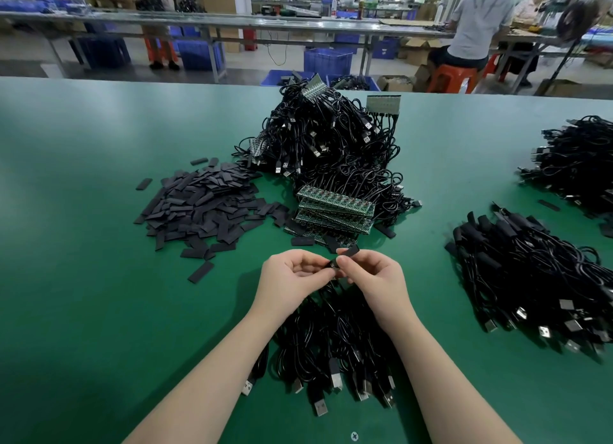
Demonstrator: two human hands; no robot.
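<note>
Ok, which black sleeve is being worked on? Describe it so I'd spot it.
On the green table, look just this side of the stack of green boards. The sleeve is the flat black piece pinched in the right hand; unlike the loose pile of sleeves further left, it is off the table.

Fingers of the left hand (288, 277) and right hand (378, 277) cover most of the small part (333, 265) between them, too small to tell; the black sleeve (350, 252) shows one end only. Both wrists hide part of the cables (331, 337); the right pile (577, 158) runs off the edge
</note>
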